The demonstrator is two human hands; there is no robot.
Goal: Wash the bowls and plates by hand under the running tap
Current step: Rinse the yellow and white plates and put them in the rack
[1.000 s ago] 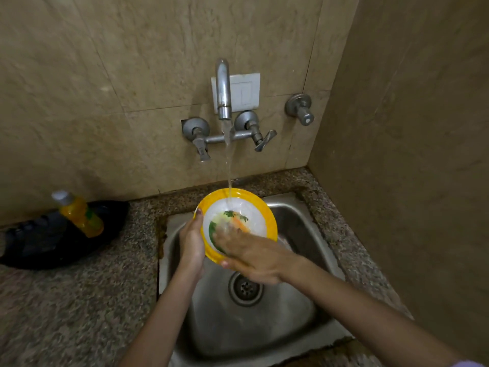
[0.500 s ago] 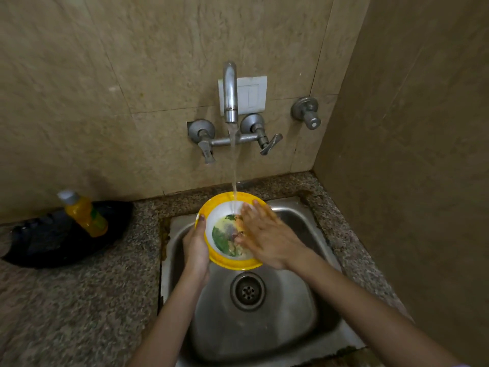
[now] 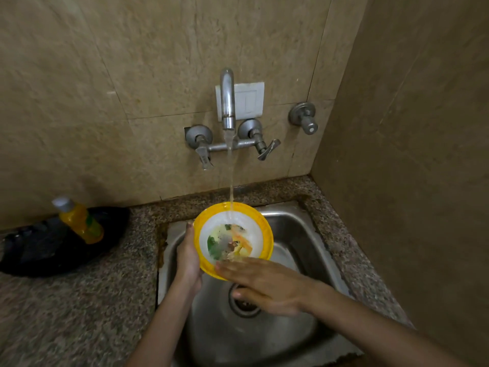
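While tap (image 3: pixel 228 102) runs onto yellow-rimmed bowl (image 3: pixel 267 234), tilted over sink (image 3: pixel 304 234), L hand (image 3: pixel 188 258) grips its left edge. R hand (image 3: pixel 264 282) lies flat, fingers straight, at near rim. Inside looks smeared, so wash prob. unfinished; no other dishes visible.

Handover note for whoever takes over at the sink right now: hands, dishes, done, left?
Left hand grips the yellow-rimmed bowl by its left edge, tilted over the sink.
Right hand open, flat fingers at the bowl's near rim.
Tap runs; the stream lands inside the bowl.
Done: bowl wetted; coloured marks inside may be print or residue, cannot tell.
Left: finish rubbing and rinsing. No other bowls or plates in view.
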